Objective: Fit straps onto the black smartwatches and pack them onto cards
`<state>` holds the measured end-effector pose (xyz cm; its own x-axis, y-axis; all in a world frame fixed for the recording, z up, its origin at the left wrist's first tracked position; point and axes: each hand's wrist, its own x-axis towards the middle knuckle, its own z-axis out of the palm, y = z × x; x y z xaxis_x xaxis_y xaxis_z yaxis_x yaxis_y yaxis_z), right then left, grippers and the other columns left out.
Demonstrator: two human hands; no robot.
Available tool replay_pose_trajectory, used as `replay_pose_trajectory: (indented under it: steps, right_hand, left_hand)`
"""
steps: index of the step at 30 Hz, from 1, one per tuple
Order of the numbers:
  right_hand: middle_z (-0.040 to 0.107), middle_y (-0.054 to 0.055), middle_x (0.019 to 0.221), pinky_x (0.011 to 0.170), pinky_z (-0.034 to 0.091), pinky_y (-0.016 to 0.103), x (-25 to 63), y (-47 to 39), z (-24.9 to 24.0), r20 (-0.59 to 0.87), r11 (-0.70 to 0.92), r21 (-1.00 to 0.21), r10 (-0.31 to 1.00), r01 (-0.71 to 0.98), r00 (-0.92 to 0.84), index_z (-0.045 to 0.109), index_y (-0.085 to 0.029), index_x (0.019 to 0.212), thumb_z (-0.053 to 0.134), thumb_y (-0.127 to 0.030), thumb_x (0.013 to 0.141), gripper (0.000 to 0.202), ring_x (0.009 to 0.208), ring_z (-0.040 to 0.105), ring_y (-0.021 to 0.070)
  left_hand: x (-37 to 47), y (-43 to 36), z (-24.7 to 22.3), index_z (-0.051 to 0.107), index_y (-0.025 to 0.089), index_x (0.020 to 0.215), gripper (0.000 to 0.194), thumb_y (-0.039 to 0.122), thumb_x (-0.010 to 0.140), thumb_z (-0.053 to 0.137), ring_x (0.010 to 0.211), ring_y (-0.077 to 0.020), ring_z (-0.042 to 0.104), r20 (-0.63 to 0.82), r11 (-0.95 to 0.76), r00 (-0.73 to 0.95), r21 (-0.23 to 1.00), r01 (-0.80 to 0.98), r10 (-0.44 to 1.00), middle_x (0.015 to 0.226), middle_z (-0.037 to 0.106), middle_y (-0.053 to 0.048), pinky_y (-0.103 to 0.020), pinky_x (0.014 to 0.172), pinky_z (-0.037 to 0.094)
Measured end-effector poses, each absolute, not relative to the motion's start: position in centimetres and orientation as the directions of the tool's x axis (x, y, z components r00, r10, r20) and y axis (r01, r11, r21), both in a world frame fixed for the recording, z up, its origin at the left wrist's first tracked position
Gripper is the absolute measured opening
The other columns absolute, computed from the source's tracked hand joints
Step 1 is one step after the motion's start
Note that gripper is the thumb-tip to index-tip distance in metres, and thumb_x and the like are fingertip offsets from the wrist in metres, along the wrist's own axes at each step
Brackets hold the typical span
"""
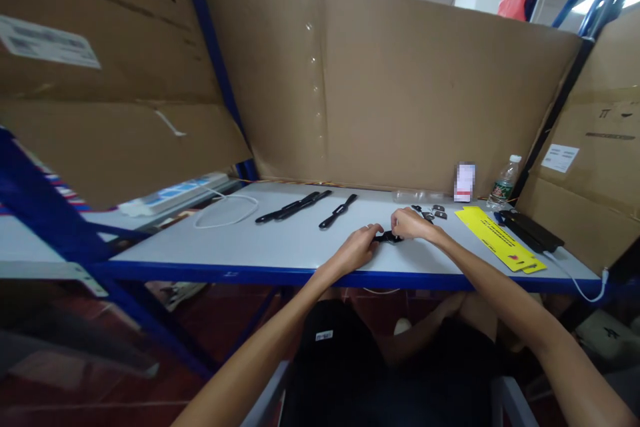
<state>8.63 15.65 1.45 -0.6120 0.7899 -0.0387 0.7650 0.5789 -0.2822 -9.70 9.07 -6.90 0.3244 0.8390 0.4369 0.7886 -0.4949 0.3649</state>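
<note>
Near the front edge of the table, my left hand point(359, 250) is closed on the left end of a black elongated part point(387, 237) that lies low over the tabletop. My right hand point(411, 223) is over the part's right end, fingers pinched together; what sits between those fingertips is hidden. Several slim black slotted pieces of similar look lie to the left, among them one piece point(338, 212) by itself and an overlapping group point(295, 207). Just behind my right hand are several small dark pieces point(439, 211), some with metallic bits.
A yellow printed sheet point(493, 237), a black flat device point(531, 231) with a white cable, a water bottle point(504, 183) and an upright phone point(465, 182) stand or lie at the right. Cardboard point(400, 80) walls the back and sides. A white cable point(225, 211) loops at the left.
</note>
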Motion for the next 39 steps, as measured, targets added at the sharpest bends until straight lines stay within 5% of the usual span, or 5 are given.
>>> replay_pose_trajectory:
  steps: [6,12,19,29,39]
  right_hand:
    - [0.073,0.002,0.067,0.056,0.044,0.019,10.0,16.1,0.6,-0.009,0.577,-0.387,0.777,0.719,-0.629,0.075,-0.013,0.093,0.068,-0.009,0.081,0.015,0.055,0.064,0.0123]
    - [0.076,0.005,0.083,0.074,0.042,0.023,10.9,14.9,-0.2,0.156,0.742,-0.136,0.67,0.656,-0.726,0.074,-0.016,0.095,0.067,-0.009,0.088,0.012,0.081,0.069,0.0169]
    - [0.075,0.017,0.105,0.075,0.042,0.027,9.4,12.9,0.5,0.039,0.785,0.23,0.583,0.576,-0.811,0.072,-0.012,0.11,0.049,0.0,0.091,0.032,0.095,0.07,0.0241]
    - [0.077,0.005,0.084,0.075,0.043,0.023,10.7,15.8,0.6,0.066,0.816,-0.2,0.563,0.542,-0.824,0.079,-0.015,0.098,0.056,-0.002,0.084,0.029,0.082,0.069,0.0164]
    - [0.071,0.014,0.103,0.083,0.043,0.028,11.0,14.6,1.0,0.083,0.888,0.152,0.427,0.435,-0.9,0.079,-0.013,0.093,0.055,-0.006,0.095,0.025,0.096,0.063,0.0197]
  left_hand:
    - [-9.6,9.1,-6.8,0.058,0.019,0.123,0.038,0.007,0.088,0.05,0.106,-0.0273,0.067,0.433,-0.49,0.321,0.367,0.79,0.842,0.115,0.07,-0.011,-0.039,0.091,0.051]
    - [-9.4,8.9,-6.5,0.059,0.02,0.12,0.038,0.006,0.086,0.051,0.107,-0.0276,0.067,0.441,-0.488,0.307,0.387,0.783,0.843,0.115,0.07,-0.011,-0.039,0.092,0.051]
    - [-9.3,8.7,-6.3,0.059,0.019,0.114,0.031,0.007,0.087,0.051,0.106,-0.0285,0.067,0.435,-0.483,0.313,0.367,0.795,0.844,0.113,0.069,-0.012,-0.039,0.091,0.051]
    - [-9.5,8.9,-6.6,0.059,0.019,0.118,0.037,0.006,0.084,0.05,0.103,-0.0274,0.066,0.419,-0.467,0.303,0.377,0.8,0.856,0.112,0.069,-0.012,-0.039,0.091,0.051]
    - [-9.3,8.9,-6.5,0.061,0.019,0.114,0.032,0.008,0.085,0.052,0.104,-0.0278,0.067,0.427,-0.462,0.285,0.4,0.791,0.858,0.111,0.07,-0.012,-0.038,0.092,0.051]
